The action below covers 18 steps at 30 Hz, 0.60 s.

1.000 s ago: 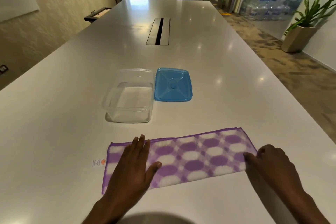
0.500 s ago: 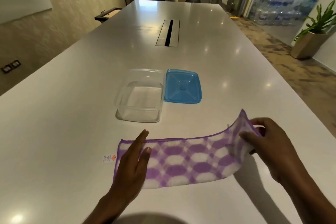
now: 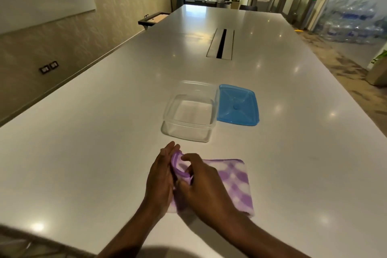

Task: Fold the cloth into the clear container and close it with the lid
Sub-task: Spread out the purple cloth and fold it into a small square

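Step in hand: folding. The cloth (image 3: 230, 182) lies on the desk (image 3: 104, 153) doubled over, its purple-edged ends gathered at the left side where both hands meet.
Cloth position: near edge of the desk, in front of the person, apart from the clear container (image 3: 189, 112), which stands just beyond it. Nothing of the cloth is inside the container.
Left hand (image 3: 160, 182): laid along the left edge of the cloth, fingers straight and close together, steadying the stacked ends. It presses rather than grips, as far as can be seen.
Right hand (image 3: 204, 184): over the cloth, fingers curled, thumb and forefinger pinching the purple hem at the upper left corner. The lower fingers are hidden against the left hand, so their hold cannot be told.
Clear container: upright, open, empty, on the desk.
Lid (image 3: 237, 107): blue, flat on the desk, touching or just beside the right wall of the container; which of the two cannot be told.
Progress, by judgement: early to middle. One fold appears made; insertion and closing are not yet done.
Fit, by judgement: the folded cloth looks about as wide as the container's opening or wider, so a further fold seems needed.
Next move calls for: ends squared and pressed flat, then a second fold, then a lift by both hands into the container.
Risk, by judgement: soft cloth may spring open once released; edges caught on the rim would stop the lid seating.
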Available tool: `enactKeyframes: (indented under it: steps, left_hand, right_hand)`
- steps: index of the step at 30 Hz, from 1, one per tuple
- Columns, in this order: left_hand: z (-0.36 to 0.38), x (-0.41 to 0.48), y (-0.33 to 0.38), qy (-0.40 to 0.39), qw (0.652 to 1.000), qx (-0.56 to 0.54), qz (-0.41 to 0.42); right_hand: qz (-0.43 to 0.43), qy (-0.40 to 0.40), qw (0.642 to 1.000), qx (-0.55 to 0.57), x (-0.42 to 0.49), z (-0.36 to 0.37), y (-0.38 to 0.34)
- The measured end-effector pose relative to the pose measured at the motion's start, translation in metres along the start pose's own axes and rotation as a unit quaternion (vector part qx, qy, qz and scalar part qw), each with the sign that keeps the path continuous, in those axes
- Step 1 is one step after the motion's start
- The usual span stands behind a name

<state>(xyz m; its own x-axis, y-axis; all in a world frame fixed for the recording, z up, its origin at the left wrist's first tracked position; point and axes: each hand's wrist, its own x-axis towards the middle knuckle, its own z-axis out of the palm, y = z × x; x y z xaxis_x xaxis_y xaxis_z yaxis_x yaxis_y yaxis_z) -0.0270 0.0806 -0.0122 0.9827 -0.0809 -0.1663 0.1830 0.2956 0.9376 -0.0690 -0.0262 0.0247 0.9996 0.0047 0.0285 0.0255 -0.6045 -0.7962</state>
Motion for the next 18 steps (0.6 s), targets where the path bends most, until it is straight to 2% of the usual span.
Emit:
enactKeyframes:
  steps: [2,6,10,12,15,16,18]
  left_hand:
    - [-0.002,-0.002,0.003,0.001,1.000,-0.008,0.009]
    - [-0.006,-0.005,0.007,0.015,0.999,0.021,0.039]
    - [-0.011,-0.004,0.019,0.056,0.985,0.134,0.096]
    - [-0.013,-0.006,0.031,0.069,0.959,0.213,0.175]
    - [-0.003,-0.008,0.044,0.012,0.876,0.342,0.340]
    - [0.004,-0.008,0.042,-0.029,0.854,0.372,0.363]
    - [0.019,-0.009,0.036,-0.110,0.840,0.410,0.337]
  right_hand:
    - [0.021,-0.033,0.999,-0.015,0.001,0.014,0.004]
    - [-0.040,-0.052,0.996,-0.065,0.002,0.018,0.002]
    - [-0.028,-0.087,0.993,-0.074,-0.007,0.008,0.003]
    - [-0.018,-0.066,0.993,-0.099,-0.015,-0.002,0.004]
    - [-0.045,0.035,0.983,-0.172,-0.018,-0.022,0.012]
    - [-0.050,0.054,0.978,-0.195,-0.016,-0.026,0.017]
    - [-0.044,0.043,0.969,-0.239,-0.009,-0.029,0.029]
